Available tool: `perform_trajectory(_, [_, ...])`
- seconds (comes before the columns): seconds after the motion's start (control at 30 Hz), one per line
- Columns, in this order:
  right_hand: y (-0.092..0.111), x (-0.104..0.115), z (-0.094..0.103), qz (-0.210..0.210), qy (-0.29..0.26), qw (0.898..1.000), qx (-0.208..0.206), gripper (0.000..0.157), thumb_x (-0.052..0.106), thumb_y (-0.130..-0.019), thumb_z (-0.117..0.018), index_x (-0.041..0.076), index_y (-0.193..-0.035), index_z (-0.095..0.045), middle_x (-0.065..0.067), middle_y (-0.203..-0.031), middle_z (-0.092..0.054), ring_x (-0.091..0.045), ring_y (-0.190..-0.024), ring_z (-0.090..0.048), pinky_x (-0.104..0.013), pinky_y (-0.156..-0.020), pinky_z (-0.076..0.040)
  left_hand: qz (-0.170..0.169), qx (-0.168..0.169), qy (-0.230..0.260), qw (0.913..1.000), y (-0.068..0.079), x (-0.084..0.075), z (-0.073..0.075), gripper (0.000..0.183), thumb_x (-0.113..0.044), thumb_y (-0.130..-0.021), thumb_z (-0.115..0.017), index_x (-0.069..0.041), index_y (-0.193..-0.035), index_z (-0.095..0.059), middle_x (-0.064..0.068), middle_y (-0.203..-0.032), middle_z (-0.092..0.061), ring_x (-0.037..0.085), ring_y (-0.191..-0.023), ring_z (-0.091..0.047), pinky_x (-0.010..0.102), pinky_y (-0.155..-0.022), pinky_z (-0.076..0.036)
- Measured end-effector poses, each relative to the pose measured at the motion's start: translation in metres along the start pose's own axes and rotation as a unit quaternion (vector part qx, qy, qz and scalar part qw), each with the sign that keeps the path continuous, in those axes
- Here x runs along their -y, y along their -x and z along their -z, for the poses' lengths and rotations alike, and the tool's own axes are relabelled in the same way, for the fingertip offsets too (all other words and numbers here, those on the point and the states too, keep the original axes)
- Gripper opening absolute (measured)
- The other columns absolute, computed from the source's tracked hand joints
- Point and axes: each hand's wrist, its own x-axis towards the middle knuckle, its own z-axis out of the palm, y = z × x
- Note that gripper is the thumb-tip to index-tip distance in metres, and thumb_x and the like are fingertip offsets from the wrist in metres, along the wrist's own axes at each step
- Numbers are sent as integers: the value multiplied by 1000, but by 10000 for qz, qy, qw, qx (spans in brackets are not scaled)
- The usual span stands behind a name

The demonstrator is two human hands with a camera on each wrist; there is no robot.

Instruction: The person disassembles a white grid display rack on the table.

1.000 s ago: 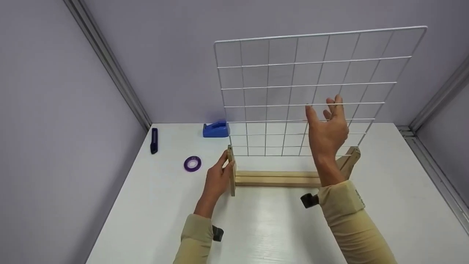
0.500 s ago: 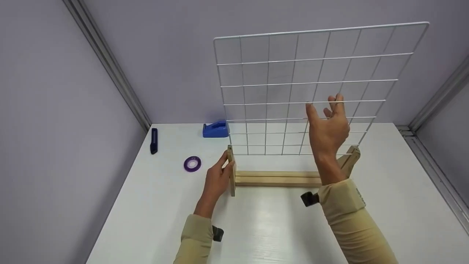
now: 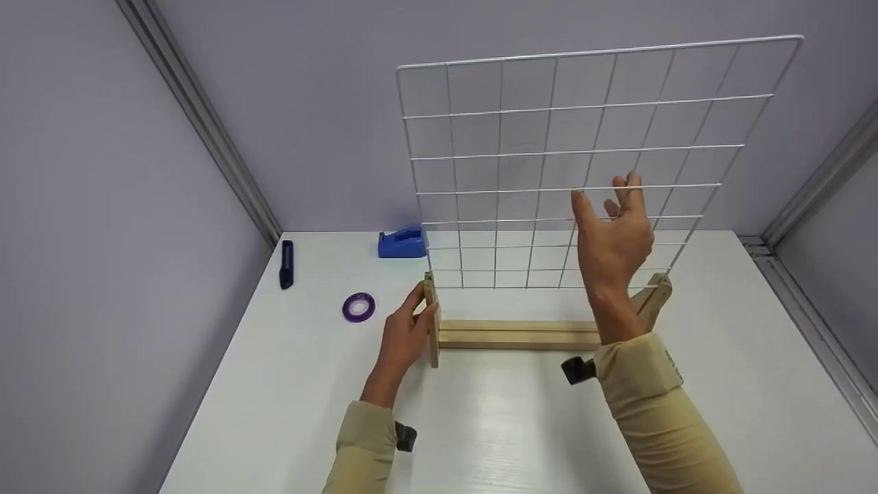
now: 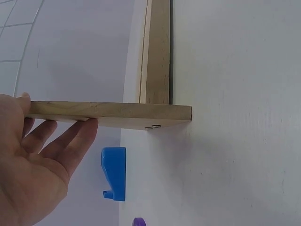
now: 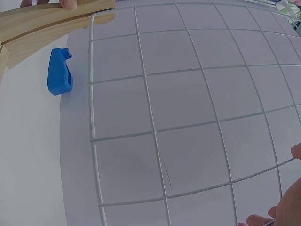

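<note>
A white wire grid panel [image 3: 519, 154] stands raised and leaning back above a wooden stand [image 3: 518, 337]. My right hand [image 3: 612, 250] holds the panel right of its middle, thumb on the near side and fingers behind the wires; the right wrist view catches only part of that hand at its edge. The panel's lower corners sit close to the tops of the stand's two upright sides. Pinched between thumb and fingers of my left hand [image 3: 406, 335] is the left upright side [image 4: 108, 109], whose lower part shows two screw heads in the left wrist view. My right forearm hides part of the right side [image 3: 656, 299].
Behind the stand's left side is a blue tape dispenser [image 3: 402, 243]. A purple tape roll [image 3: 358, 296] lies nearer, and a dark blue box cutter [image 3: 287, 264] lies far left on the white table [image 3: 295, 398]. Grey walls enclose the back and sides.
The wire grid panel has risen slightly, its top edge higher in the head view, with my right hand moving up a little. My left hand keeps its grip on the wooden side.
</note>
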Motion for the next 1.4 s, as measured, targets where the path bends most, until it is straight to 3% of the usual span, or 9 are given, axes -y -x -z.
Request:
perform_trajectory(0.47, [-2, 3, 0, 138, -59, 9999, -13, 79, 36, -91, -75, 11, -157, -38, 1, -150, -57, -17, -129, -62, -35, -102, -56, -36, -31, -186, 9998, -1, 0, -1, 56, -35, -107, -51, -18, -159, -35, 10, -158, -46, 32, -124, -66, 43, -102, -56])
perform_trajectory(0.8, [-5, 7, 2, 125, -54, 9999, 12, 77, 36, -91, -76, 14, -156, -40, 2, -149, -58, -16, -128, -62, -34, -102, -55, 126, 33, -102, 9999, -5, -1, -2, 56, -36, -107, -51, -23, -160, -34, 6, -160, -44, 32, -125, -65, 42, -102, -56])
perform_trajectory(1.4, [-7, 12, 5, 242, -185, 9995, -63, 77, 36, -91, -75, 14, -156, -40, 2, -149, -58, -15, -127, -62, -34, -102, -55, 80, 189, 506, 9985, -9, 2, 0, 60, -34, -106, -55, -20, -160, -33, 9, -161, -41, 34, -126, -64, 40, -96, -59])
